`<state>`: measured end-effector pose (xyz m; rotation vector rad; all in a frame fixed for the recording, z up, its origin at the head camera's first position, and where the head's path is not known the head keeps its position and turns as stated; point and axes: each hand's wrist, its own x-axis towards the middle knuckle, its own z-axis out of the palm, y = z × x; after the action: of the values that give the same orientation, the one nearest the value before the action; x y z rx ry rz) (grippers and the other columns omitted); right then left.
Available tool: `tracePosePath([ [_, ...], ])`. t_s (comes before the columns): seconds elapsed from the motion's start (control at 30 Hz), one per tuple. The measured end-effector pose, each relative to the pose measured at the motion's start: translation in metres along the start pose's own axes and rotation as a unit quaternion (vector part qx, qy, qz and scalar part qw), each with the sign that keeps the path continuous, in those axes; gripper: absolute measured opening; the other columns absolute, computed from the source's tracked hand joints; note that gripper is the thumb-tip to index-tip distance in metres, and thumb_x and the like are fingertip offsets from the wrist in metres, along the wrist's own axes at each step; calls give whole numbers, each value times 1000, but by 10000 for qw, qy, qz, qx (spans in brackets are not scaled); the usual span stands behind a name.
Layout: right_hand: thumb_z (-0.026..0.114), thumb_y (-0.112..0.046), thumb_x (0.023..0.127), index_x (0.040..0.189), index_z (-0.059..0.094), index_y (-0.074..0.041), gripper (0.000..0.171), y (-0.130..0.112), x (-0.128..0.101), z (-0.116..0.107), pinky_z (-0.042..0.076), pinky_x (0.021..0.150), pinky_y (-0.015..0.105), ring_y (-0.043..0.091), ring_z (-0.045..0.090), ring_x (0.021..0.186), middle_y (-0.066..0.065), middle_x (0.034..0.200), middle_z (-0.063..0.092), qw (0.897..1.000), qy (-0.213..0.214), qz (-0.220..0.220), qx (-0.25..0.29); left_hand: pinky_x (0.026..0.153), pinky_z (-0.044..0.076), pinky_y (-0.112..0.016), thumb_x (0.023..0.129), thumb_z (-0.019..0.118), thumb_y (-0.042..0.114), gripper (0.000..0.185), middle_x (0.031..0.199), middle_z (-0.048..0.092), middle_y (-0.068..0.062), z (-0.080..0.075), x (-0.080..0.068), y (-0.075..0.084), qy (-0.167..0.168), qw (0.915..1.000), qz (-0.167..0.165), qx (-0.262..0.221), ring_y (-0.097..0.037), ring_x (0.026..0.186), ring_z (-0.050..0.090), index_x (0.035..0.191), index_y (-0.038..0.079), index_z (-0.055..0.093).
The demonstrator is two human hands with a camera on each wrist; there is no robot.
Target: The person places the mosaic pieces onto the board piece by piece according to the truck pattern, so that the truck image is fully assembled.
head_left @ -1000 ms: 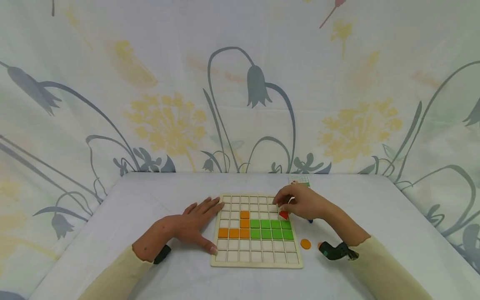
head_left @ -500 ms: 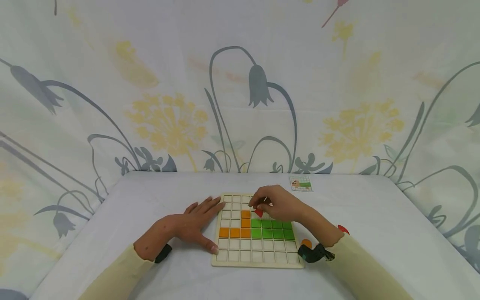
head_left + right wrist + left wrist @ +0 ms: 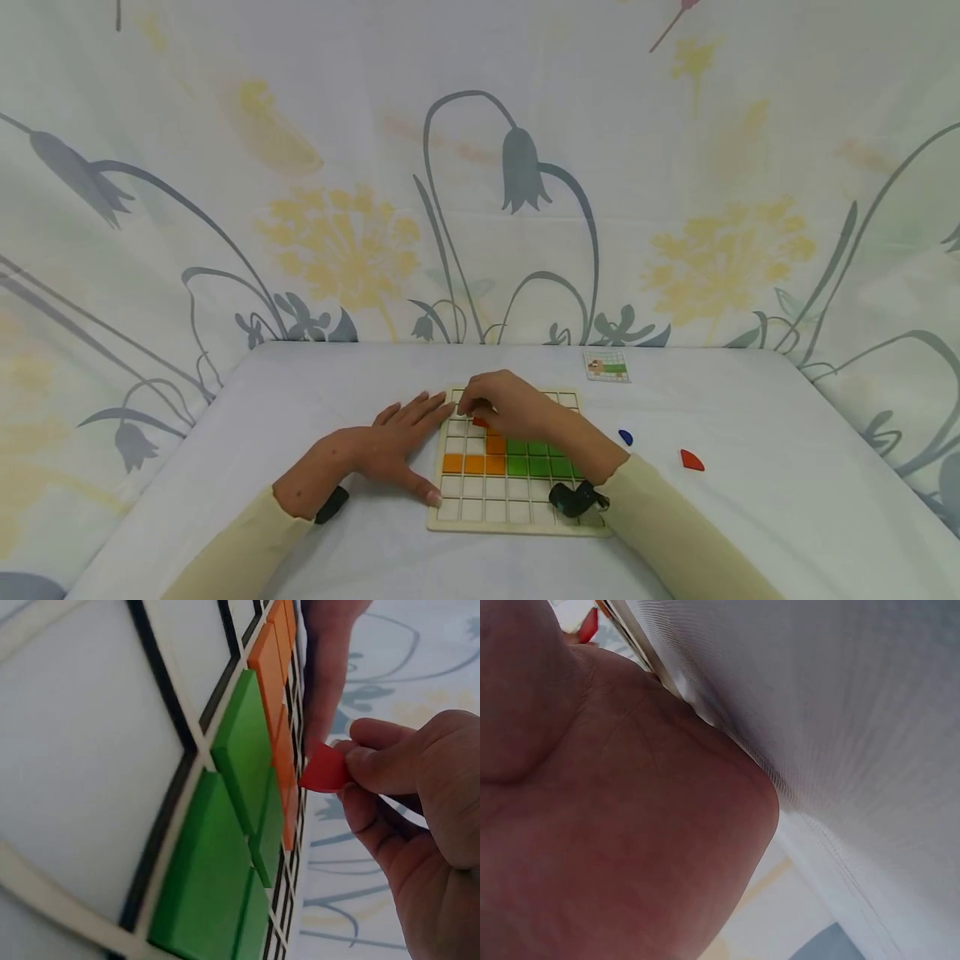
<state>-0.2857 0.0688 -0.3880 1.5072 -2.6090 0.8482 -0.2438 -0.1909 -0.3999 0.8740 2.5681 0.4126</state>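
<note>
A cream grid board [image 3: 495, 528] lies on the table with orange tiles [image 3: 473, 464] and green tiles [image 3: 538, 467] set in some cells. My left hand [image 3: 397, 450] rests flat at the board's left edge, fingers spread and touching the rim. Over the upper left cells, my right hand [image 3: 506, 406] pinches a red tile [image 3: 325, 769] with one curved edge between thumb and fingertips. The right wrist view shows this tile just off the board's surface, near the orange tiles. Part of the green tiles is hidden under my right forearm.
A small printed card [image 3: 607, 366] lies behind the board. To the right are a blue half-round piece [image 3: 626, 437] and a red quarter-round piece [image 3: 692, 460]. A patterned cloth [image 3: 480, 208] hangs behind the table [image 3: 750, 400].
Carrying the red tile, my right hand has moved left across the board from its right side to the upper left. The orange disc is now covered by my right arm. My left hand stays put.
</note>
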Motion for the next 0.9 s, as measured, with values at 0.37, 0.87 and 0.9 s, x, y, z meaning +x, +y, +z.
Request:
tracePosePath([
  [0.37,74,5,95,114,75,-2,21,0,2,7,60,85,29,15,65,90,9,106,67,9992,-173,261,262,128,5,-65,84,81,68,126,179,-1,-7,-1,0,0,22,10000,21,-26,-35,165,-3,173,27,3],
  [0.87,77,1,95,104,74,-5,12,-3,5,11,57,77,26,10,63,83,2,95,73,9985,-52,491,238,129,4,-63,84,81,67,126,179,-1,-7,0,0,0,3,10000,-7,-3,-34,165,-3,173,20,6],
  [0.9,78,1,95,103,74,-5,11,-3,5,11,57,77,26,10,63,83,2,95,72,9985,-45,489,225,129,4,-63,84,81,67,126,179,-1,-7,0,0,1,2,10000,-4,-9,-34,165,-3,173,20,6],
])
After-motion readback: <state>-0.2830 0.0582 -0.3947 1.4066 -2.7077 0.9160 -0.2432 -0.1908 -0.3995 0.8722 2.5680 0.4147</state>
